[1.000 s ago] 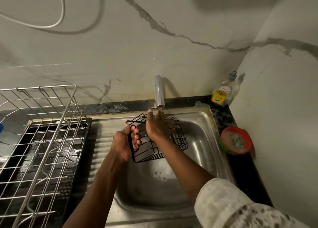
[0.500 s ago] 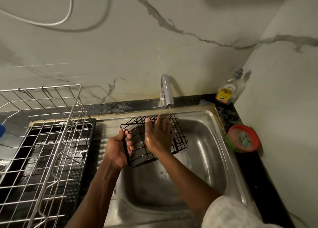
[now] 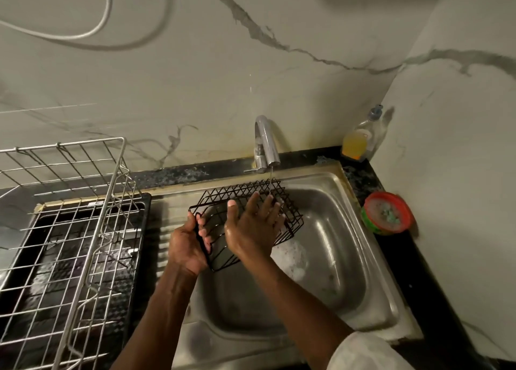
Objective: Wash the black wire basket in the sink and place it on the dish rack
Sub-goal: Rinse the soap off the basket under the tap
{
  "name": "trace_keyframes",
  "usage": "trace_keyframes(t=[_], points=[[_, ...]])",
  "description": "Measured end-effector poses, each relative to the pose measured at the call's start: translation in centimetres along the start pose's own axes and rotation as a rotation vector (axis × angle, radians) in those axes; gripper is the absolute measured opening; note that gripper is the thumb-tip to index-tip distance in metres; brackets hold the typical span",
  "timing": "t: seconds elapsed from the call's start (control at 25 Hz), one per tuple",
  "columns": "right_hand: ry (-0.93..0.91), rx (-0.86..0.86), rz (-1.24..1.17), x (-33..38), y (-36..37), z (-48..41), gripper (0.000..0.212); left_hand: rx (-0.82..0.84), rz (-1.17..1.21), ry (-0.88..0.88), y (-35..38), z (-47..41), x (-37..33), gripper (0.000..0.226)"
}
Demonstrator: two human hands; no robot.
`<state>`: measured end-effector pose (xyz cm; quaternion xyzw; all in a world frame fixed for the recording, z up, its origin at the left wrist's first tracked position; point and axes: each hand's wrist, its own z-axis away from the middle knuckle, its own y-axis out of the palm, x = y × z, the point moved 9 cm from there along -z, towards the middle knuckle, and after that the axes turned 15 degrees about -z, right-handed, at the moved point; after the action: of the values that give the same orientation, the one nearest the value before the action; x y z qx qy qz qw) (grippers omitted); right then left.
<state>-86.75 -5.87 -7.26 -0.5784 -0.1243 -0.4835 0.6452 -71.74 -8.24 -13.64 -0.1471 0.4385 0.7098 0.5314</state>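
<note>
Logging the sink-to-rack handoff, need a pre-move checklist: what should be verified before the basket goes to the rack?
1. Left hand grips the black wire basket by its edge: ok.
2. Right hand holding too: not ok, it lies flat on the wires, fingers straight.
3. Tap off: not ok, a thin stream falls on the basket.
4. Basket rinsed: cannot tell; foam lies in the sink beneath it.
5. Dish rack in view to the left: ok.

Pale grey-veined marble walls (image 3: 307, 104) meet in a corner — black countertop (image 3: 399, 258) below, dim light.
</note>
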Motion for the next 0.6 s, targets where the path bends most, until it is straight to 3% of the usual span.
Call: trace_keyframes(t=[0.12,0.28,0.36,0.4,0.52,0.6], points=[[-0.188,0.044,0.143,2.6,-1.3,-1.7,0.081,0.066,0.080,0.036,1.7,1.6,-0.7,0.059],[-0.255,0.066,0.210,2.0,-5.7,-6.1,0.054,0.199,0.183,0.063,2.1,2.7,-1.0,0.058],[-0.147,0.047,-0.029,0.4,-8.2,-7.7,0.050,0.343,0.204,0.062,2.2,3.1,-0.3,0.061],[-0.028,0.031,-0.211,-1.0,-8.9,-8.4,0.057,0.370,0.197,0.063,2.1,3.1,0.1,0.061],[0.296,0.176,-0.499,-4.4,-8.3,-8.1,0.093,0.241,0.175,0.099,1.1,3.1,-0.1,0.055],[0.362,0.275,-0.658,-5.9,-7.7,-7.7,0.105,0.116,0.159,0.089,0.9,3.3,-0.6,0.047]])
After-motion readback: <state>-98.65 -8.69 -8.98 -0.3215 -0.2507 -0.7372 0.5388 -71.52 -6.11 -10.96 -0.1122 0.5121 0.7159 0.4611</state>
